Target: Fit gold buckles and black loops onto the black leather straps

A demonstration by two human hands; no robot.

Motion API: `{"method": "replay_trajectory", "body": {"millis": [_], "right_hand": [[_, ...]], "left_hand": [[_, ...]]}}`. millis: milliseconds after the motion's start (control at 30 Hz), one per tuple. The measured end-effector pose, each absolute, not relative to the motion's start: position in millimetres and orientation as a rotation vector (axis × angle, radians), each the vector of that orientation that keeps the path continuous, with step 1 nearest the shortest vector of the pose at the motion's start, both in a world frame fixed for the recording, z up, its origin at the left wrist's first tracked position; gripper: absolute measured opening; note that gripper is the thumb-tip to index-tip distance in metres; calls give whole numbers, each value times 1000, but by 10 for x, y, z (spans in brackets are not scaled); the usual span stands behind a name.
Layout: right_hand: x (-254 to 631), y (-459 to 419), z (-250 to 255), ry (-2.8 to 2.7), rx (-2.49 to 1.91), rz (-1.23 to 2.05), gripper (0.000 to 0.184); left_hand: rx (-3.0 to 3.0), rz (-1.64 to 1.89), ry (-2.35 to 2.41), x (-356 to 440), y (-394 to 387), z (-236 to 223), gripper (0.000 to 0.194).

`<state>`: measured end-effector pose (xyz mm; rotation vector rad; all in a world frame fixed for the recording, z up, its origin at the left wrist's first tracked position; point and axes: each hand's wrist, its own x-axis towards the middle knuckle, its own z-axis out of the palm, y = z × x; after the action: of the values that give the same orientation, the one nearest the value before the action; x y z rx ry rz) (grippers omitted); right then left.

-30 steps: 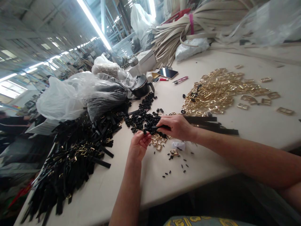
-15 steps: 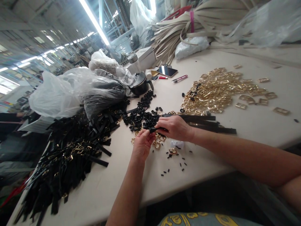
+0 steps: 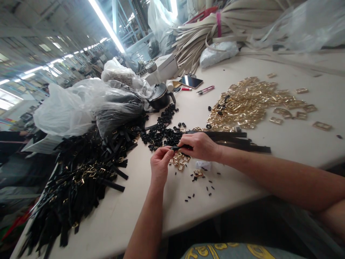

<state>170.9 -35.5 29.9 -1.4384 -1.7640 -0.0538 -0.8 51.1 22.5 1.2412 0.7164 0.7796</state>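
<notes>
My right hand grips the end of a black strap between thumb and fingers. My left hand meets it from below, fingers pinched at the strap's tip; what it pinches is too small to name. Under both hands lie a few gold buckles. Just behind them is a heap of small black loops. More black straps lie flat to the right of my right hand.
A big pile of gold buckles spreads at the right. Finished black straps with buckles are heaped at the left beside plastic bags. A phone, snips, a black pot and cream straps sit behind. Tiny black bits dot the near table.
My left hand has risen slightly and closed its fingers onto the strap's tip held by my right hand. The view has shifted a little.
</notes>
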Motion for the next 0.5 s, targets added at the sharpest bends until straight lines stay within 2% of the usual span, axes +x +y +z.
{"method": "replay_trajectory", "body": {"millis": [167, 500], "right_hand": [[1703, -355, 291, -1797, -1412, -53, 8], [1647, -376, 317, -1879, -1411, -216, 14]], "left_hand": [[1313, 778, 742, -18, 480, 274, 33], [958, 596, 740, 54, 513, 203, 40]]}}
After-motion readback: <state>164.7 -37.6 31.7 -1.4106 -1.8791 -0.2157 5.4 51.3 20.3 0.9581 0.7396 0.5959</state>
